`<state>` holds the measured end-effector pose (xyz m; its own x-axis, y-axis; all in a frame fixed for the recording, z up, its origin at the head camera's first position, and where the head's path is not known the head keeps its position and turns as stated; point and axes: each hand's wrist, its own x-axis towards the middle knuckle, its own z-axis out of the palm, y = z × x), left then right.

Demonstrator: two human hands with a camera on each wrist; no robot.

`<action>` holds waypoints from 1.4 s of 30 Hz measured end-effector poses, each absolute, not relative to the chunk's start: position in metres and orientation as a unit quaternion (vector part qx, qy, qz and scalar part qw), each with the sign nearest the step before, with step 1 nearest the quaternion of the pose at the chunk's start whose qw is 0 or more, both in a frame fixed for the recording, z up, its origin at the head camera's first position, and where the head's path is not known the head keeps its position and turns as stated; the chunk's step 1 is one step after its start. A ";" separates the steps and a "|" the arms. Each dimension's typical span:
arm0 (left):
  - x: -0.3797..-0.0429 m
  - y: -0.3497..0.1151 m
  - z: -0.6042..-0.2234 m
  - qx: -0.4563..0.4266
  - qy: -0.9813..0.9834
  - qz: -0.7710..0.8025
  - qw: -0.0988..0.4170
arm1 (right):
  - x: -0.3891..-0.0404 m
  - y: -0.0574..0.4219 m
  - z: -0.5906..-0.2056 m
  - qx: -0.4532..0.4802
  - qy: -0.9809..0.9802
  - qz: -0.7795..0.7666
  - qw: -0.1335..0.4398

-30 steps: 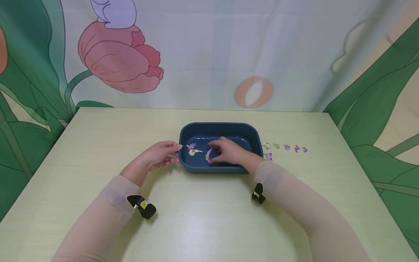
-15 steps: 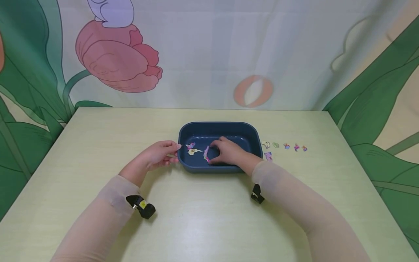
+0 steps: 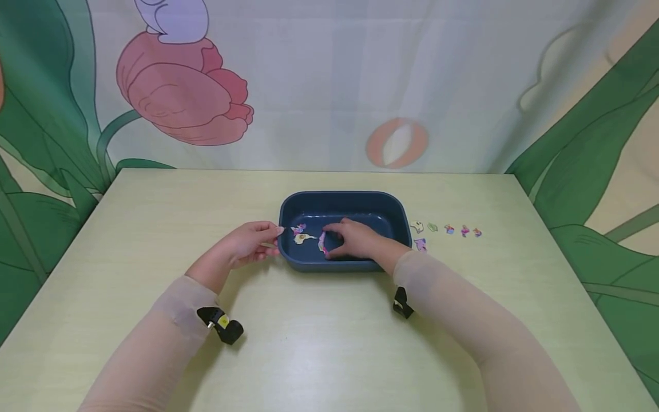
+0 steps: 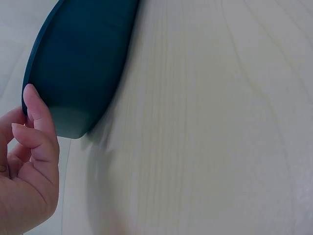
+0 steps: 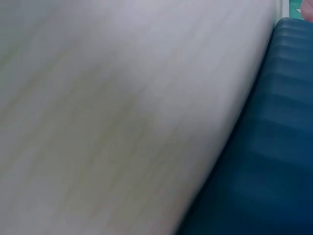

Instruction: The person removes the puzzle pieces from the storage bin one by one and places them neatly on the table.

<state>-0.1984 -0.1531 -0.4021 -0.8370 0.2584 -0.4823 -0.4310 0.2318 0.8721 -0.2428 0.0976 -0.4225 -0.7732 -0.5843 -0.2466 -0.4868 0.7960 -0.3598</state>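
A dark blue basin (image 3: 304, 265) stands on the table, with its rim pinched at the left end by my left hand (image 3: 251, 245). In the left wrist view, the fingers (image 4: 41, 117) meet the basin's edge. My right hand (image 3: 356, 239) reaches inside, thumb and fingers at the two ends of a narrow pink-purple sticker-like cutout (image 3: 321, 242). Left of it on the basin floor lie a white-and-tan cutout (image 3: 304, 238) and a small pink-purple cutout (image 3: 298, 229). Only the basin's outer wall (image 5: 264, 161) and table show clearly in the right wrist view.
Right of the basin, a row of small cutouts lies on the pale wooden table (image 3: 309, 343): a white one (image 3: 417, 227), a green one (image 3: 433, 227) and several colourful ones (image 3: 465, 230). A purple cutout (image 3: 420, 245) lies nearer. A printed curtain (image 3: 309, 86) hangs behind.
My right hand and the narrow cutout have shifted slightly left inside the basin, and the cutout has turned a little. The left hand stays at the rim.
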 end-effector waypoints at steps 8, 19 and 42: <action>-0.199 -0.155 -0.401 -0.051 0.732 0.619 0.280 | -0.244 0.099 -0.418 -0.265 0.920 -0.213 0.195; -0.198 -0.155 -0.403 -0.041 0.727 0.624 0.285 | -0.241 0.110 -0.414 -0.242 0.906 -0.299 0.175; -0.199 -0.154 -0.404 -0.047 0.731 0.621 0.278 | -0.221 0.185 -0.377 -0.205 0.907 -0.345 0.131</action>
